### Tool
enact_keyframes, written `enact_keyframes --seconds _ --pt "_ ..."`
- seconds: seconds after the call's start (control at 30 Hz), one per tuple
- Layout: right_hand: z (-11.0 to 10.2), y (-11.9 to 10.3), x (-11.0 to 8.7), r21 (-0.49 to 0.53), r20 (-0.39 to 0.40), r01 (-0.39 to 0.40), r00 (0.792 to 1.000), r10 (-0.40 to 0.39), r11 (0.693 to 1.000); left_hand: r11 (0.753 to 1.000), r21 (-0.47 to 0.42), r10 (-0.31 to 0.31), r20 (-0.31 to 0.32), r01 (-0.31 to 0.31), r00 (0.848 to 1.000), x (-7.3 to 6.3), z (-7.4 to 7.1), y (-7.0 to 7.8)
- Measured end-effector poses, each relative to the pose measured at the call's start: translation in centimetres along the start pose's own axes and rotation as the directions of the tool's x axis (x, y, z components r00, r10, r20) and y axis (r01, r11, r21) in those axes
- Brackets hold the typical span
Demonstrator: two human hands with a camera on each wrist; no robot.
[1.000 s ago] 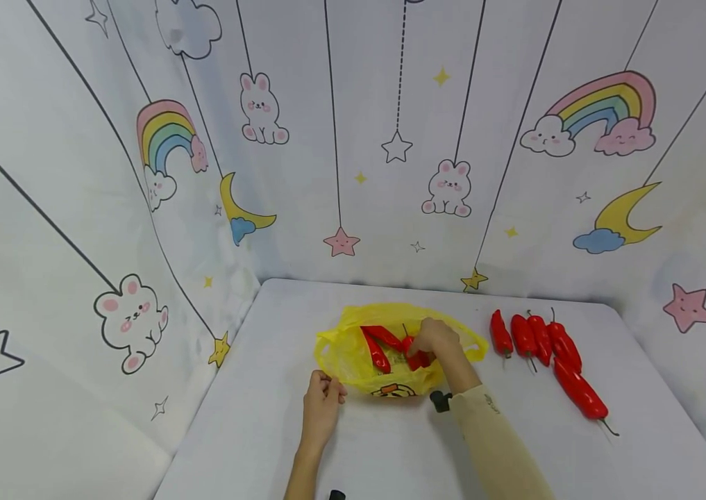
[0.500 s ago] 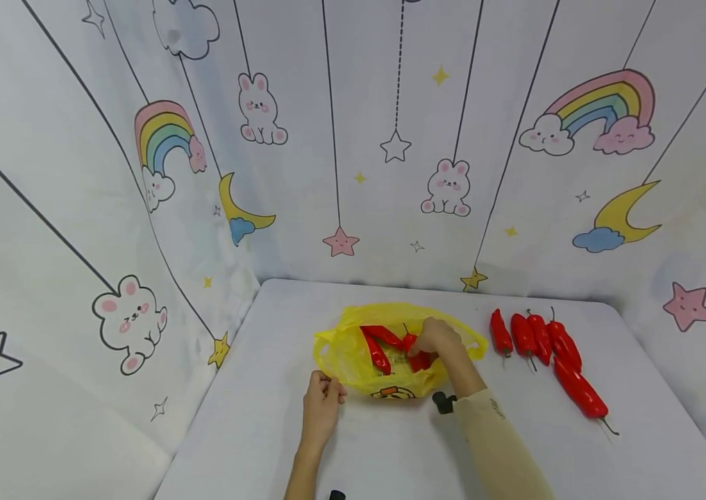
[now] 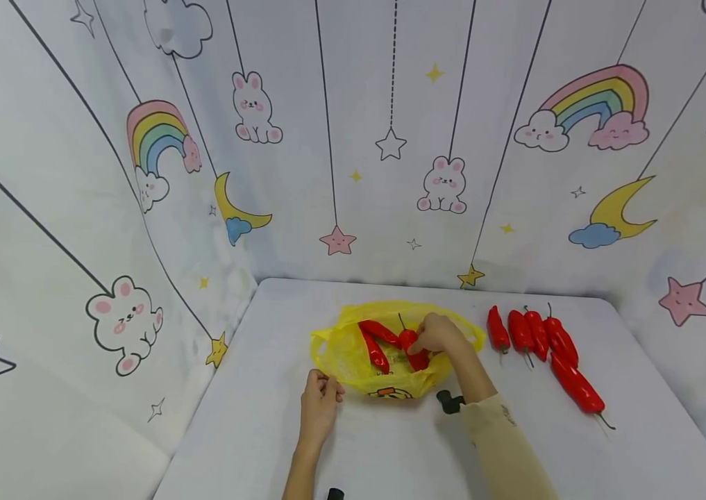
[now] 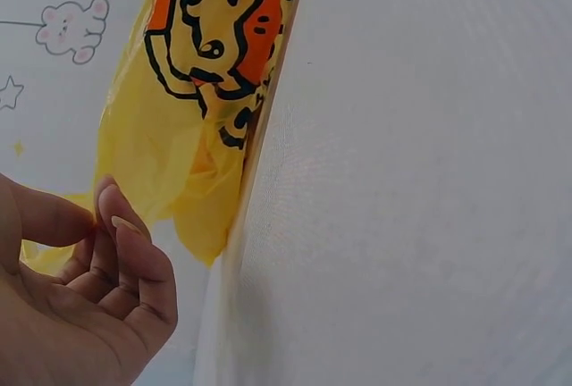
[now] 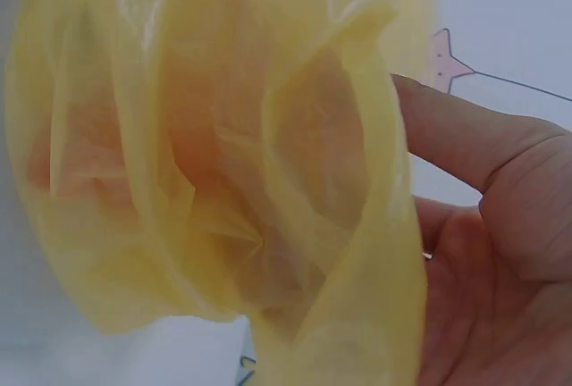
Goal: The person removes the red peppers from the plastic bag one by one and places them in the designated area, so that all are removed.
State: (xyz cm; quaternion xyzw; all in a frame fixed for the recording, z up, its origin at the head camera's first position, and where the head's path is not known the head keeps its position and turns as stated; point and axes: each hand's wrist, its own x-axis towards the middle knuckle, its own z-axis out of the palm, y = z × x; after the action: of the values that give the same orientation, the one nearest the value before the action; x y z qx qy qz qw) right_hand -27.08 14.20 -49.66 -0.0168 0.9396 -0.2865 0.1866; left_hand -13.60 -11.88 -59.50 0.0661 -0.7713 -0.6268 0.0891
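A yellow plastic bag [image 3: 334, 357] with a cartoon print on its front lies with its mouth spread on the white table. My left hand [image 3: 320, 403] pinches its near left rim between thumb and fingertips; the left wrist view shows the thumb and fingers meeting on the thin yellow film [image 4: 147, 154]. Inside the bag's mouth, my right hand [image 3: 436, 333] holds a red chili pepper [image 3: 409, 339] with its stem pointing up. Two more red chili peppers [image 3: 375, 353] lie inside, to its left. In the right wrist view, the bag's side hides the fingertips of the right hand [image 5: 500, 198].
Several red chili peppers [image 3: 521, 330] lie in a group on the table's right side, one of them [image 3: 577, 385] slanting nearer. A white cloth wall [image 3: 290, 257] with printed rabbits, stars and rainbows stands behind and beside the table [image 3: 390, 444].
The chili pepper in my right hand has shifted slightly, its stem showing more upright. My left hand keeps its pinch on the rim. The head view has moved a little.
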Motion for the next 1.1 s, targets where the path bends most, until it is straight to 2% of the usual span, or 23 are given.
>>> enact_keyframes --seconds 0.23,0.37,0.6,0.8,1.1 --pt "-0.9 0.1 -0.5 -0.009 -0.004 0.045 0.999 -0.045 0.999 1.0 0.004 -0.005 -0.003 0.005 1.0 -0.1 0.1 0.0" --pt "-1.4 0.1 -1.1 -0.004 -0.042 0.051 0.998 -0.051 0.999 1.0 0.002 -0.001 -0.004 0.001 1.0 -0.1 0.1 0.0" --pt "-2.4 -0.1 -1.8 0.011 -0.093 0.108 0.99 -0.106 0.994 1.0 0.006 -0.005 -0.005 0.005 1.0 -0.1 0.2 -0.1" --pt "-3.2 -0.6 -2.3 0.053 -0.128 0.111 0.986 -0.104 0.992 1.0 0.008 -0.011 -0.006 0.011 1.0 -0.1 0.3 -0.1" --pt "-4.0 -0.8 -2.8 0.093 -0.233 0.169 0.962 -0.144 0.981 1.0 0.007 -0.005 -0.007 0.005 1.0 -0.1 0.3 -0.1"
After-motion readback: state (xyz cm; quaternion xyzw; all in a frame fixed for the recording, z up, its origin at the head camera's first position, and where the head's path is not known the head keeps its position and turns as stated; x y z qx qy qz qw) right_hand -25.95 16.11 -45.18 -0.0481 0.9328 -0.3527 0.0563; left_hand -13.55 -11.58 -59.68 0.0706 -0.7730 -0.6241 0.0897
